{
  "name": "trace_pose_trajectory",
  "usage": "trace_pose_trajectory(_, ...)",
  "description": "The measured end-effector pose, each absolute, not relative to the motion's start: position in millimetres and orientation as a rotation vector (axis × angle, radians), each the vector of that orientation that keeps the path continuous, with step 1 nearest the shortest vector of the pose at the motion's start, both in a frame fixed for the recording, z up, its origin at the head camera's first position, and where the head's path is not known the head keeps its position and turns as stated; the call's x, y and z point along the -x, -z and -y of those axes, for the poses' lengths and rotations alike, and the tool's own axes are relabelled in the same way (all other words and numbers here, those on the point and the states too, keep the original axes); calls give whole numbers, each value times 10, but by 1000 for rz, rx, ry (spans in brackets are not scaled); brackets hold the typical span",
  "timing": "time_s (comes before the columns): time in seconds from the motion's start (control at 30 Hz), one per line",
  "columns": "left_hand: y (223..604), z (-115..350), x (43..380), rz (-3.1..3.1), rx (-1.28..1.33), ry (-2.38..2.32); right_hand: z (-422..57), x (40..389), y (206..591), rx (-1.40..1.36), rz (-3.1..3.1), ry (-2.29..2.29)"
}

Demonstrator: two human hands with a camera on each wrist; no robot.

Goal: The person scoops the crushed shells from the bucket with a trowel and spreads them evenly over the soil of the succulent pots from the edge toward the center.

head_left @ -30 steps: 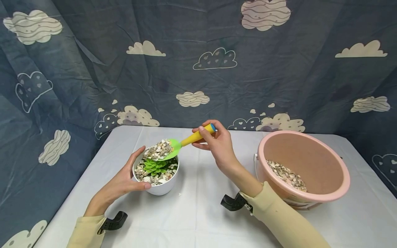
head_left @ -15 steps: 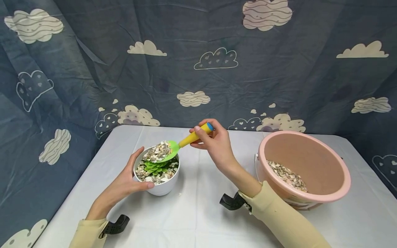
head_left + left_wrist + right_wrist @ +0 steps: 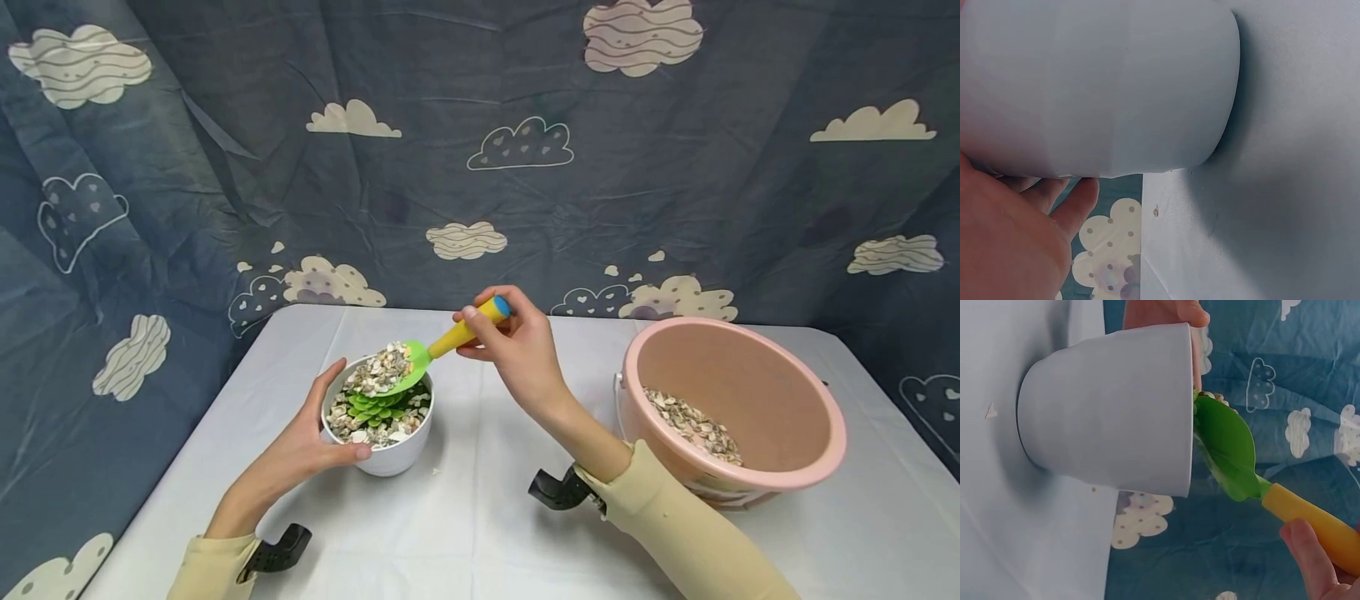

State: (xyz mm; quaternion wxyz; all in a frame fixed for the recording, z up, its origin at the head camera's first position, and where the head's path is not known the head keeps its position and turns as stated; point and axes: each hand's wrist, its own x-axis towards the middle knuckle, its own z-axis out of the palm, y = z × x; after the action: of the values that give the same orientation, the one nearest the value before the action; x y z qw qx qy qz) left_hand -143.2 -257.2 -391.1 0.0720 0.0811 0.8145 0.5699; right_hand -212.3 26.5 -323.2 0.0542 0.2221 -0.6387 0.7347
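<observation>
L hand [image 3: 300, 442] holds the white pot [image 3: 393, 461] from its L side, grip spread wide: thumb on the near side by the rim, fingers on the far side (L wrist view shows only some). Prob. held so b/c it steadies the pot & leaves its R side free. Pot stands upright on the table [image 3: 480, 525], L of centre, w/ a green plant [image 3: 372, 406] amid pebbles [image 3: 386, 431].

R hand [image 3: 521, 354] has a narrow grip, thumb vs. fingers, on the yellow handle of a small green scoop [image 3: 444, 344]. Handle is higher than the blade; the load [image 3: 381, 369] of pebbles sits on the blade, over the plant at the pot's mouth. Light hold prob. makes tilting easy. Can't tell if blade touches leaves or rim.

Around: pink bucket [image 3: 836, 429] on the R part of the table, well apart from the pot, w/ more pebbles low inside. R sleeve [image 3: 690, 525] passes in front of its near L edge; touching or not, can't tell. Cloud-print cloth [image 3: 480, 200] hangs behind. Pale chip [image 3: 437, 471] lies near the pot.

In the way: plant, right under the load, so bits could catch in its leaves; L hand blocks the rim's L side; bucket crowds the R forearm.
</observation>
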Motion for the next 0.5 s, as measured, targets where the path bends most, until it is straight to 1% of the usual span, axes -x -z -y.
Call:
trace_pose_trajectory(0.2,3925,2577,1440,-2447,-258,-1715,-254,2093,3214,-693,1942,-2228)
trace_pose_trajectory(0.5,3924,2633,1489,-2399,-379,-1729,-253,2098,3210,-710,1938,-2208)
